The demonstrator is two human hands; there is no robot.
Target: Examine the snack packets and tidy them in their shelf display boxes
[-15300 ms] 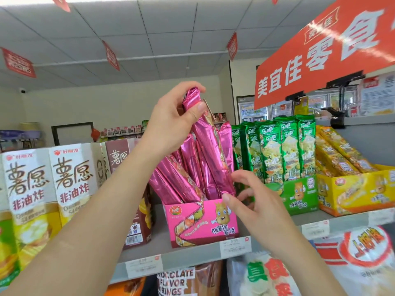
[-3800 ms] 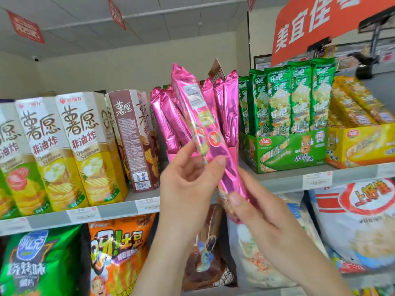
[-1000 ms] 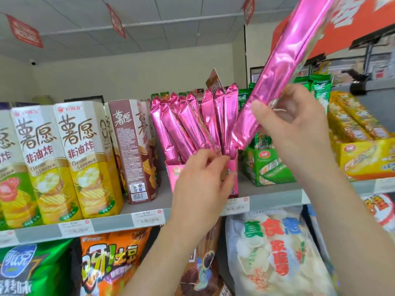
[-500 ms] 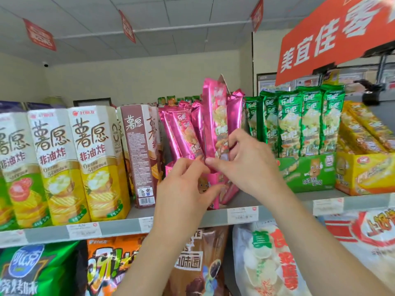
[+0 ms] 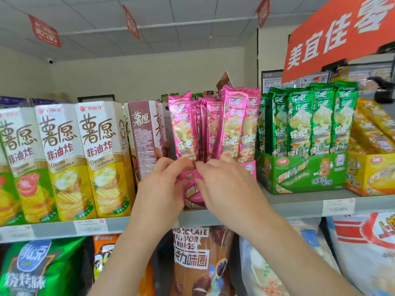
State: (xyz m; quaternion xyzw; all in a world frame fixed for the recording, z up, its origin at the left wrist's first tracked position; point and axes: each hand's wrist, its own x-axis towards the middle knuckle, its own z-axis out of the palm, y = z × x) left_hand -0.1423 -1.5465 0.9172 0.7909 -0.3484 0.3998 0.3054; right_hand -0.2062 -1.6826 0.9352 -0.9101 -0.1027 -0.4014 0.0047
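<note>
pink packets point(image 5: 213, 129) in their box point(image 5: 193, 197) at the front edge of the shelf point(image 5: 295, 207) — left hand point(image 5: 162, 186) and right hand point(image 5: 224, 184) pinch their bases, seemingly squaring them — next: level the tops gently.

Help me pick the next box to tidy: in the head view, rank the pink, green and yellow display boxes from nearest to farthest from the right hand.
1. pink display box: directly behind the right hand, which pinches the pink packets in it.
2. green display box: next to the right on the shelf.
3. yellow display box: far right, at the frame edge.
</note>
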